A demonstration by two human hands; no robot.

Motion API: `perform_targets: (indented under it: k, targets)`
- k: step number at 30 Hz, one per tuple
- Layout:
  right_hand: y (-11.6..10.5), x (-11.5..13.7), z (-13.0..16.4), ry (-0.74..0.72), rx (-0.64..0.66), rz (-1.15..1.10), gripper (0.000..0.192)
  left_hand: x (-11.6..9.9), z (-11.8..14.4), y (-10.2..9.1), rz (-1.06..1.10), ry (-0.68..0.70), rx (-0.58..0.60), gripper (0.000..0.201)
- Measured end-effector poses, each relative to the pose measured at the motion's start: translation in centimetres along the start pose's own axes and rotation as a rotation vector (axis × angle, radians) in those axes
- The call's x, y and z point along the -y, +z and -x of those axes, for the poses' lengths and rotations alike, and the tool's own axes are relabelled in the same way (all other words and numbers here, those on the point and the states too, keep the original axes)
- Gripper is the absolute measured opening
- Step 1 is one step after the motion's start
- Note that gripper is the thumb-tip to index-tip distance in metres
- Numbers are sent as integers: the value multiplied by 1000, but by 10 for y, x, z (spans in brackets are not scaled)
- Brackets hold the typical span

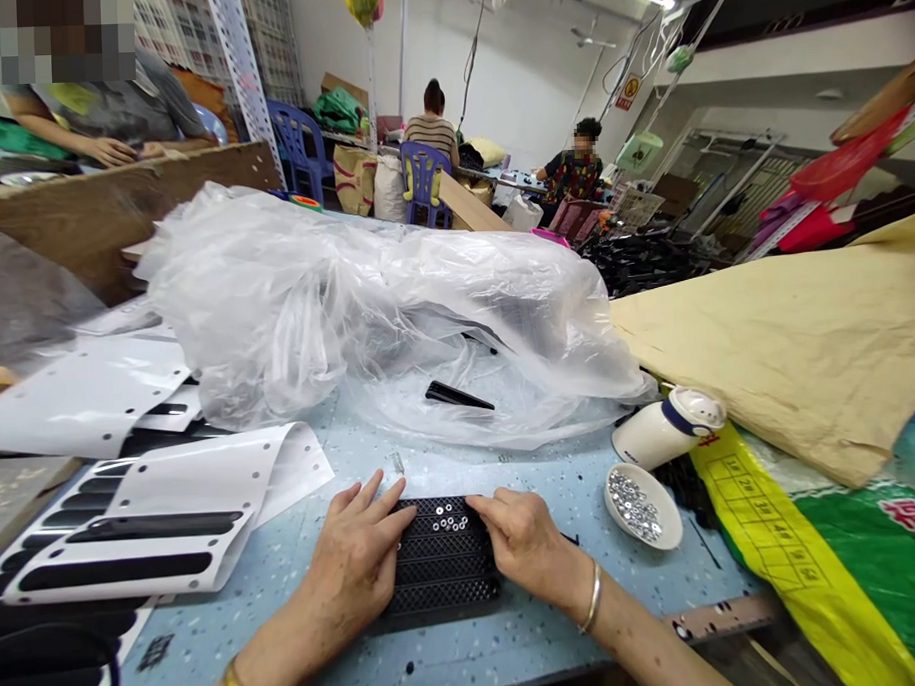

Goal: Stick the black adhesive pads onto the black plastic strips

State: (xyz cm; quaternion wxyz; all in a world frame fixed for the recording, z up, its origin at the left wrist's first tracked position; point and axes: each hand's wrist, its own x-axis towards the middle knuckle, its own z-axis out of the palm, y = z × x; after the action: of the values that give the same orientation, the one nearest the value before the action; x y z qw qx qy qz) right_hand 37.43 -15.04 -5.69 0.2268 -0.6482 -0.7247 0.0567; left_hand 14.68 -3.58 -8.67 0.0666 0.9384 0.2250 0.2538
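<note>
hands (442,554), black perforated tray (444,569), silver rings (450,524)

A matt black plastic tray (442,562) with a ribbed, perforated face lies on the smooth, speckled pale-blue worktop (507,471). Small shiny metal rings (450,523) sit on it. Behind, a clear plastic bag (336,307) looks crinkled and glossy. The white bowl (643,507) looks glazed; the tan paper (788,351) is creased and dull.
</note>
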Motion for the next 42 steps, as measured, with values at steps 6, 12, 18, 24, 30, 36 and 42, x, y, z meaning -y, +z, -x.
perform_targets:
  k: [6,12,18,24,30,36,42]
  targets:
    - [0,-7,10,-9,-67,7,40,2,3,3,2,15,-15,40]
    - [0,-10,14,-17,-154,-46,38,2,2,3,-6,18,-49,40]
    - [-1,-8,17,-22,-55,45,42,-3,-5,-3,-23,60,-75,35]
    - [-2,-10,21,-35,-1,226,47,-3,-4,-2,-18,40,-68,35]
    - [0,-12,20,-43,0,201,46,3,1,-3,-34,17,-44,38]
    - [3,-11,21,-65,-55,142,44,7,6,-9,-66,21,-23,36]
    - [6,-14,21,-26,-78,-56,39,6,10,-7,-48,26,-38,40]
